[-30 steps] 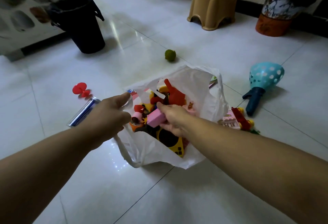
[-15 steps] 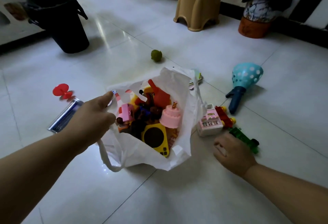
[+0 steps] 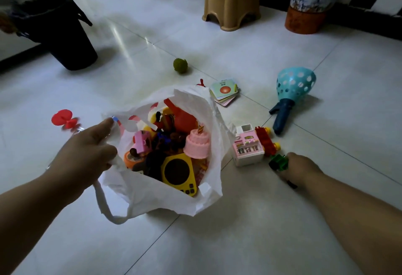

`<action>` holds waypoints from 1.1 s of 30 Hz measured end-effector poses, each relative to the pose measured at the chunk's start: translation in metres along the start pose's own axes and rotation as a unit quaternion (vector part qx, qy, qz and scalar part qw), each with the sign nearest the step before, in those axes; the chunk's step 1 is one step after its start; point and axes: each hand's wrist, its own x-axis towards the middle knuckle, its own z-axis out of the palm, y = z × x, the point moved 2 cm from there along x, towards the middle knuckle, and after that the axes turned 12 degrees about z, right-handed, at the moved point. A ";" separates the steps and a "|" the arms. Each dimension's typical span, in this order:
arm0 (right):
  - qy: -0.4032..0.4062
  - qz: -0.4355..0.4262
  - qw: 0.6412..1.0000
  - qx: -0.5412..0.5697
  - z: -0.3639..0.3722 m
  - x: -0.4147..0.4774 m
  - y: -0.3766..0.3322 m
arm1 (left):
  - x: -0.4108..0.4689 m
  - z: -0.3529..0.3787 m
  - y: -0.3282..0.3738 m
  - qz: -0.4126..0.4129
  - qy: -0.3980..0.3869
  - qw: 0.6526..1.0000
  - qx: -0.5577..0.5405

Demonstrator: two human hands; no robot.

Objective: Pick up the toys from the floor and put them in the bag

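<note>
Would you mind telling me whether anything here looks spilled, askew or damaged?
Nothing looks damaged or spilled. Only the stack of cards beyond the white bag is askew, fanned out rather than squared. The left hand holds the bag's rim open; the right hand grips a green toy.

The bag (image 3: 152,196) gapes upward, its left rim pulled wide by the left grip (image 3: 87,150). Toys fill it nearly to the rim, leaving little depth. A pink till (image 3: 247,150) and a red block (image 3: 264,139) stand between the bag's right side and the right grip (image 3: 302,168), which holds a green toy (image 3: 279,162). The floor (image 3: 217,231) nearer the camera gives a wide path. Beyond, cards (image 3: 225,92), a blue catcher (image 3: 291,92) and a ball (image 3: 180,65) lie well apart.
</note>
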 end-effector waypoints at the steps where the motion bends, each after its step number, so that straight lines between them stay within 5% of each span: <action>1: 0.004 -0.003 1.000 0.014 -0.005 -0.001 0.000 | -0.001 0.002 0.000 0.002 0.002 1.000 -0.001; 8: 0.017 -0.026 0.966 0.256 -0.053 -0.032 0.010 | -0.002 0.004 0.000 0.005 -0.008 1.000 -0.021; 12: -0.129 -0.114 0.919 0.355 -0.113 -0.062 0.014 | -0.002 0.002 0.002 -0.002 -0.019 0.999 -0.032; 17: -0.306 -0.261 0.865 0.300 -0.179 -0.118 0.007 | -0.004 -0.004 0.002 0.000 -0.025 0.999 -0.030; 22: -0.446 -0.351 0.795 0.215 -0.171 -0.185 -0.067 | -0.003 -0.014 0.001 -0.009 -0.039 0.997 -0.066; 24: -0.450 -0.331 0.804 0.204 -0.144 -0.199 -0.105 | -0.003 -0.018 -0.001 -0.020 -0.057 0.995 -0.079; 28: -0.312 -0.213 0.902 0.209 -0.071 -0.197 -0.188 | -0.002 -0.023 0.000 -0.010 -0.071 0.992 -0.101; 33: -0.240 -0.209 0.887 0.335 -0.017 -0.204 -0.266 | 0.001 -0.025 -0.002 -0.016 -0.064 0.991 -0.120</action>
